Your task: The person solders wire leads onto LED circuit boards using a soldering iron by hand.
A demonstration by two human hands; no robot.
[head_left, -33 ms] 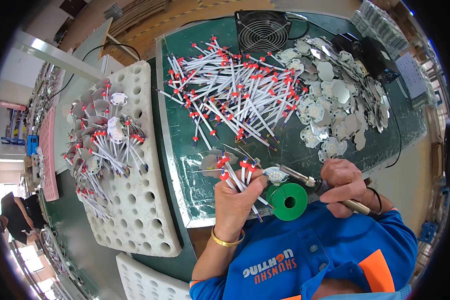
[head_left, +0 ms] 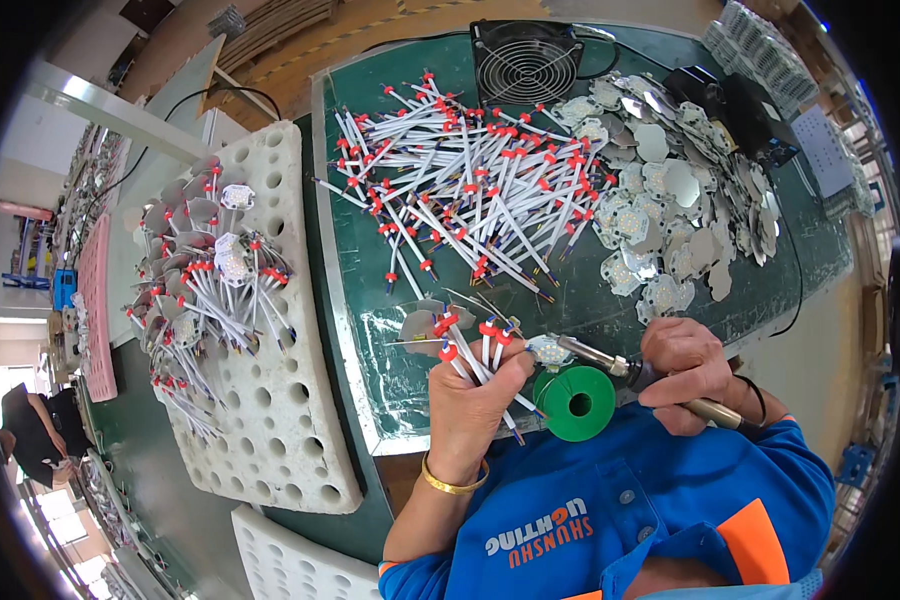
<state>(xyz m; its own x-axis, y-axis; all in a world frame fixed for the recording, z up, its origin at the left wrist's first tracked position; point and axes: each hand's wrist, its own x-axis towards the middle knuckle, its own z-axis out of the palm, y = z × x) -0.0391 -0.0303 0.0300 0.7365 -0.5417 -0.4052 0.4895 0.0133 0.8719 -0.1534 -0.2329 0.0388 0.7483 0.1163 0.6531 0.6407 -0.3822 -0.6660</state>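
White, red-collared cables bunch in the person's left hand, seemingly so the board at its fingertips lies exposed; the right hand grips a soldering iron angled toward it, a green spool handily between.

It's a workshop, an electronics assembly floor, and the workbench gives it away: green-topped, metal-edged, heaped with white cables in red collars and a great spread of LED boards! There's a soldering iron in play, a green solder spool close by, a black fan at the far edge. Over left, a hole-punched foam board carries wired boards in bulk. Blue-and-orange work shirt, too! And another person, perhaps beside another worktable, though the rim is murky.
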